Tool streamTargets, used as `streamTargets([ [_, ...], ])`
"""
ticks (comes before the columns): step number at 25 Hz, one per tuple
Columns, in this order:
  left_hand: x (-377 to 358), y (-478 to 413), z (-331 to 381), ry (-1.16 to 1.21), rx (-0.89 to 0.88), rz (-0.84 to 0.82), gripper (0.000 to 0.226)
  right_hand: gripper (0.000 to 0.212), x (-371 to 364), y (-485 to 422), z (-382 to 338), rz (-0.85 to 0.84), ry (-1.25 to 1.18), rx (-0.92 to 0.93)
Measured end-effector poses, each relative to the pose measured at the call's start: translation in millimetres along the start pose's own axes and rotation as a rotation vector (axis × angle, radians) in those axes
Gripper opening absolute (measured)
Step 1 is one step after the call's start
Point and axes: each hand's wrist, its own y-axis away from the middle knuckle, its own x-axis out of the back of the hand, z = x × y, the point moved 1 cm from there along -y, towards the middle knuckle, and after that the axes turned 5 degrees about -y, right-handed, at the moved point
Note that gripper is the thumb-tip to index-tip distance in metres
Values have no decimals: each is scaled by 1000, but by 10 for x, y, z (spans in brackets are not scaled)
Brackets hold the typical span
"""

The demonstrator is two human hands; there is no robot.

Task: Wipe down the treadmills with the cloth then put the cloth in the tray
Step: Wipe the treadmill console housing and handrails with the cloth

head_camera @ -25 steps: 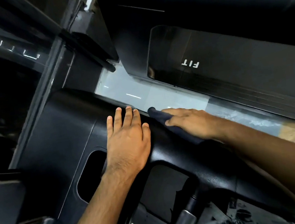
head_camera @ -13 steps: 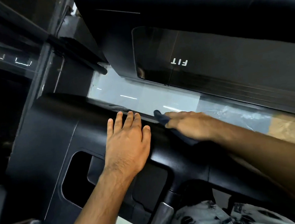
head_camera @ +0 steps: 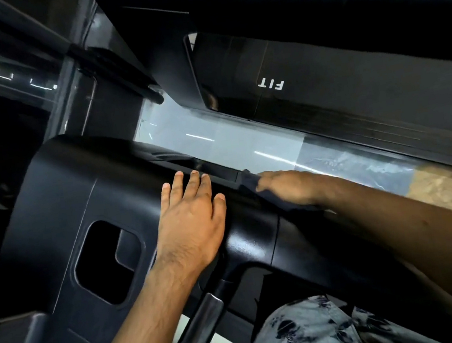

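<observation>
Palm down, the right hand [head_camera: 288, 188] lies flat with its fingers stretched out, pressing the dark cloth [head_camera: 249, 181] onto the far edge of the black treadmill cover [head_camera: 76, 186]. It's slightly blurred, but nothing curls round the cloth, so this is pressure and not a grip. Just left of it the left hand [head_camera: 193, 219] is spread flat too, holding nothing, braced on the cover's rounded top.

This looks like mid-wipe along the lip. To do it well, I'd say keep the whole palm over the cloth so it doesn't bunch, run overlapping strokes along the edge, and lean on the braced hand for steady weight.

Moving outward, a dark cut-out [head_camera: 106, 260] sits near left and a shiny handlebar [head_camera: 196, 338] pokes up at the near side. A pale strip of floor [head_camera: 229, 141] runs beyond the lip, with a second treadmill [head_camera: 324, 93] marked FIT across it.

I can't pick out a tray, so that step is yet to come.
</observation>
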Motion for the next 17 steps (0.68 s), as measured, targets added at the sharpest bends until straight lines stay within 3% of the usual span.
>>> streamTargets([
  [2,2,42,86,-8,-20,-13,63,43,-26,117,34,7,90,-4],
  [5,-28,56,192,-47,-28,-1,69,49,-102,232,125,97,33,128],
  [8,-27,96,242,-42,-18,-17,70,46,51,247,270,-45,135,-26],
  [11,-36,148,299,-45,-34,-2,69,46,18,465,271,59,331,28],
  [13,-55,155,329,-47,-33,10,69,43,35,483,327,104,113,60],
  [15,-62,161,363,-40,-26,-1,69,41,98,402,445,15,-87,-38],
  [17,-65,199,430,-53,-44,-13,70,44,67,507,466,-5,-36,-3],
])
